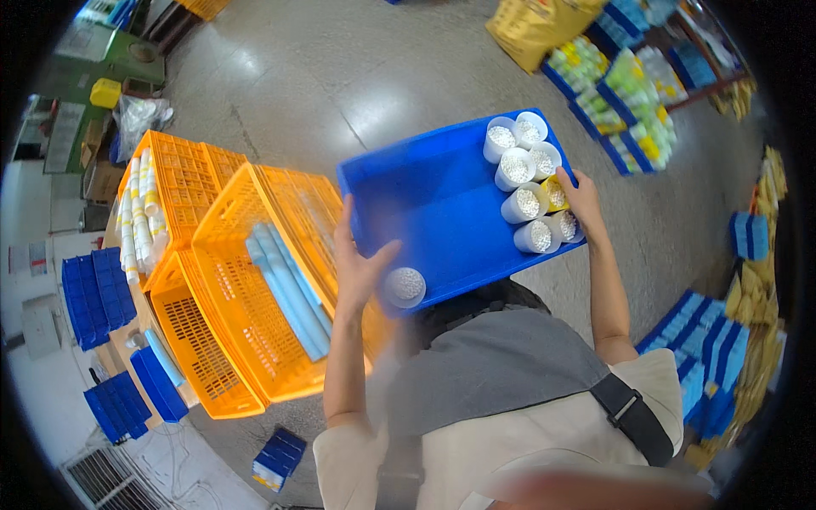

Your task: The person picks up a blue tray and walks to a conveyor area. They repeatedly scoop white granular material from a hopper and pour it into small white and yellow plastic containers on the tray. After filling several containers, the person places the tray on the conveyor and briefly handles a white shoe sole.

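A shallow blue plastic tray [429, 191] is held up in front of me, tilted. My left hand [360, 262] grips its left edge, thumb over the rim on the inside and fingers mostly hidden behind. On the opposite edge my right hand [584, 206] is closed round the rim. Several white cups [515, 169] full of small white bead-like tips stand grouped along the tray's right side. Among them is a yellow cup [556, 194], close to my right thumb. A single white cup [405, 287] sits apart in the near left corner, just below my left thumb.
Orange plastic crates [246, 280] stand close on the left, one holding blue rolls [289, 289]. Small blue bins [98, 293] lie beyond them. At the far right are a yellow sack [540, 30] and stacked bins of green-and-white packs [625, 93]. More blue packs [701, 340] lie lower right.
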Demonstrator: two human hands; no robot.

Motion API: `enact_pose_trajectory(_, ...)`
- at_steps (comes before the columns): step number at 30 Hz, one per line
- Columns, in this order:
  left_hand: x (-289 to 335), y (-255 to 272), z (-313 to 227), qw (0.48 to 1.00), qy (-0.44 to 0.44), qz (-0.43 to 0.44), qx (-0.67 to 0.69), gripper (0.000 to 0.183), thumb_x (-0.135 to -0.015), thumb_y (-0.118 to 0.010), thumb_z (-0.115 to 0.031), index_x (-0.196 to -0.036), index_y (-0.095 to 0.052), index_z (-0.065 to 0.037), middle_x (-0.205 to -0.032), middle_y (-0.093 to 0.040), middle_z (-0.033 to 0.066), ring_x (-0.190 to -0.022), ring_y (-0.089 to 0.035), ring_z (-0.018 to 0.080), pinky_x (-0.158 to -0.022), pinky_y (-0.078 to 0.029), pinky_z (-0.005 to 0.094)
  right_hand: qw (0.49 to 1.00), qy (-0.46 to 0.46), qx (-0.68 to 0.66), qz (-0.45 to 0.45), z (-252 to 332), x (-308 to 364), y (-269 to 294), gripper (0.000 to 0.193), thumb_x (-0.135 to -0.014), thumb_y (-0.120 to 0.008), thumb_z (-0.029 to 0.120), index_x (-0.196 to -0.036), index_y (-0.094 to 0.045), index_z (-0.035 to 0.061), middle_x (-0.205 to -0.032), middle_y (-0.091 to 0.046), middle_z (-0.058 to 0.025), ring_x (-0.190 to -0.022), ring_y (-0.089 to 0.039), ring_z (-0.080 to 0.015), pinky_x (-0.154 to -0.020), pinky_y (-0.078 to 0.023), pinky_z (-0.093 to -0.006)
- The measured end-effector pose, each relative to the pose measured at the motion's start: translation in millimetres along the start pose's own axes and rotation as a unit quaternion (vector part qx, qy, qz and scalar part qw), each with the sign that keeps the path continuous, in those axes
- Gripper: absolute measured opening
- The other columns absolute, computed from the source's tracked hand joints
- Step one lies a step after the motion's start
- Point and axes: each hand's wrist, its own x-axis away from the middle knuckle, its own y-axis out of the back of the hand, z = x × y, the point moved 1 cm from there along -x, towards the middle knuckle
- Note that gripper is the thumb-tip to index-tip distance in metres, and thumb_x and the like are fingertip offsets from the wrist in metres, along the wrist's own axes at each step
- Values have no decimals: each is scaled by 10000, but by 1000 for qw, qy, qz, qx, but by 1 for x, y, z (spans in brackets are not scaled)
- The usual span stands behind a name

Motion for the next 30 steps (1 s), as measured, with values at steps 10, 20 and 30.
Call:
enact_pose_trajectory(10,-376,116,-14,961,-81,89,-250,663,-602,-947,-139,-1191,-644,-149,-1470,-366,248,-1381,-363,472,-1151,-368,530,999,37,13,9,235,-361,-155,521,-908,-727,470,-1046,-719,-33,-932,-749,-182,-865,-712,-238,-762,-531,-396)
enact_pose_trajectory(20,-734,313,-26,954,29,-1,-297,322,-685,-839,-141,-926,-633,-86,-1302,-479,285,-1209,-483,467,-1001,-440,520,995,95,20,33,508,-648,-399,490,-863,-765,413,-1098,-720,-14,-1016,-742,-194,-912,-717,-302,-830,-539,-404)
enact_pose_trajectory(30,-1047,551,-83,924,94,-240,-283,149,-676,-797,-47,-789,-702,-63,-1419,-474,288,-1326,-412,482,-1111,-374,489,953,198,14,228,879,-940,-691,611,-761,-825,284,-1226,-640,-66,-1174,-694,-246,-1098,-681,-352,-968,-521,-427)
